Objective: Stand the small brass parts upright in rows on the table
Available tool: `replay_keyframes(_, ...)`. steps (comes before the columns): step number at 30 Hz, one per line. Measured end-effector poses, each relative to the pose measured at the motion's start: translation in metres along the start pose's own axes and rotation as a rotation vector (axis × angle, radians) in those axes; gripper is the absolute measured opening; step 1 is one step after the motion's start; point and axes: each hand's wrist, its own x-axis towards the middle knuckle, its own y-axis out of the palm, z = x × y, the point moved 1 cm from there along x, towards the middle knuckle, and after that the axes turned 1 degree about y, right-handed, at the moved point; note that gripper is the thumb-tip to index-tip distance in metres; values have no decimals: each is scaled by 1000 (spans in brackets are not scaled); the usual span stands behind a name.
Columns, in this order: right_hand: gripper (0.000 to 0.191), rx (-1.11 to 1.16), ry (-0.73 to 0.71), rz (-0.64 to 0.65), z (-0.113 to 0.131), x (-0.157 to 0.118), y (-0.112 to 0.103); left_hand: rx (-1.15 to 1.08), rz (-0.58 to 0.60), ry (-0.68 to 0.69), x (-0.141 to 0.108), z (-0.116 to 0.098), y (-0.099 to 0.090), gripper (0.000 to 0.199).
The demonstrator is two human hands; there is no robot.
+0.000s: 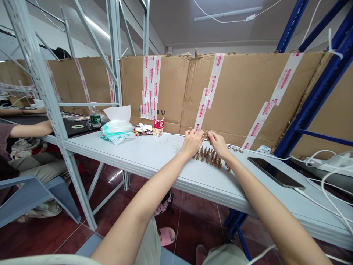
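Observation:
Over the white tabletop (165, 158), my left hand (193, 141) and my right hand (217, 142) meet with pinched fingers. Between their fingertips shows a small brass-coloured piece (205, 135), too small to make out its kind. Both hands appear closed on it. Just below and in front of them stand rows of small upright brass-coloured pieces (211, 157). Several loose metal bits (236, 149) lie to the right, beyond my right wrist. Tiny clear bits (172, 142) are scattered left of my left hand.
A tissue pack (117, 127), a drink carton (158, 128) and wrappers stand at the back left. A phone (275, 172) with a white cable lies at right. Cardboard (171, 84) walls the back; metal posts flank the table. At far left, another person's arm (31, 129) rests at a dark table.

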Motion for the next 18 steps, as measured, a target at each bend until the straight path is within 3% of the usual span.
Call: replay_keyframes(18, 46, -40, -30, 45, 0, 0, -1, 80, -1, 125, 2, 5, -4, 29)
